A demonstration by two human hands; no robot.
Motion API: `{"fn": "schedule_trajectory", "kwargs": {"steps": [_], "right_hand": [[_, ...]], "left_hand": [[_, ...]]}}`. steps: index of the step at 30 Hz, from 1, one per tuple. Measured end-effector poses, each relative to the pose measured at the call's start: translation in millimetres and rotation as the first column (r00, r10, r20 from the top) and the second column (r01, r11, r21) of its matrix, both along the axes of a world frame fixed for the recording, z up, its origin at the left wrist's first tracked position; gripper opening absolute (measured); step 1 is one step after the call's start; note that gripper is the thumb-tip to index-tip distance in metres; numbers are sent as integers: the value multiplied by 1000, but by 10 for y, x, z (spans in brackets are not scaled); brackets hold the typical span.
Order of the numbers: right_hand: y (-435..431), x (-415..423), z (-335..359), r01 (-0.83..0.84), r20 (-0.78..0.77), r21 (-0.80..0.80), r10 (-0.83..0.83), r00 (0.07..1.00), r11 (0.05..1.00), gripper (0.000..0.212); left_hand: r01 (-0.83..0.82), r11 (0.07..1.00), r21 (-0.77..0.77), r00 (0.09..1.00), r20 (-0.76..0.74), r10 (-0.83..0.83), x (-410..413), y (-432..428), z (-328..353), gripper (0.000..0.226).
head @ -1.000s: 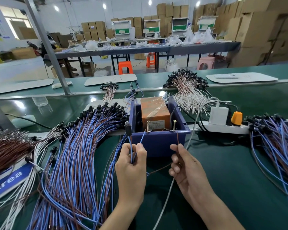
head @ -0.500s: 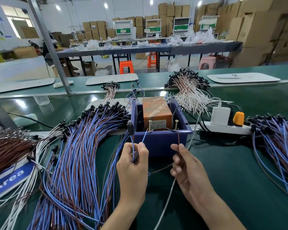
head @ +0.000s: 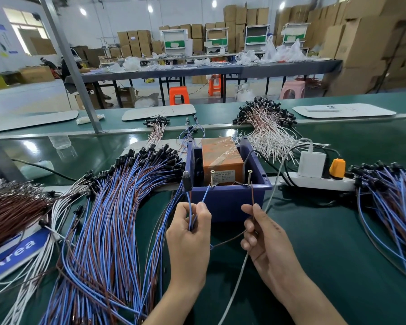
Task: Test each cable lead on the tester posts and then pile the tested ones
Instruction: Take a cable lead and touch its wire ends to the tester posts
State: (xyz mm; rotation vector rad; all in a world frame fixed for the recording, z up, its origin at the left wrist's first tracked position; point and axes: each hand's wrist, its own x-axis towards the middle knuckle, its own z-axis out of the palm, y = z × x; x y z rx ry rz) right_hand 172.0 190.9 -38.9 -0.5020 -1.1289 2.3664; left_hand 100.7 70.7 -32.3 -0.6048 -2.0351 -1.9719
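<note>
Cable piles [head: 108, 221] flank both hands (each grip pinching a lead) before tester box [head: 225, 200].

1. One view only: head-worn wide-angle, so no second view and no shared area.
2. Faces forward and down across the green bench [head: 338, 242].
3. Close range: both forearms enter from the bottom edge, blue tester box [head: 225, 198] centre frame.
4. Upper frame reaches the stacked cartons [head: 366, 38] far behind.

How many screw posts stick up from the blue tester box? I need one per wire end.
2. The left post stands at the blue box front rim, above the left hand; the right post stands above the right hand. No others show.
</note>
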Motion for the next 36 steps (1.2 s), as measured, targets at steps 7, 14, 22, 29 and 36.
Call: {"fn": "schedule_trajectory", "kwargs": {"steps": [7,14,22,29,36], "right_hand": [[-2,-4,-7,-6,-7,-1,6,1000,1000,28],[2,0,-7,-16,-5,7,16,1000,1000,29],[8,-10,-22,-18,-1,9,18,1000,1000,29],[11,-3,-45,-30,-16,26,31,999,999,30],[17,-6,-50,-38,-21,32,39,999,999,30]], "left_hand": [[6,1000,-1,1000,8,-6,9,3,15,28],[14,1000,4,1000,8,-14,15,9,22,28],[13,1000,-1,1000,-3,-13,12,15,9,32],[-5,1000,-12,1000,-3,5,-1,9,3,32],[9,1000,-18,1000,-9,-10,6,12,2,32]]}}
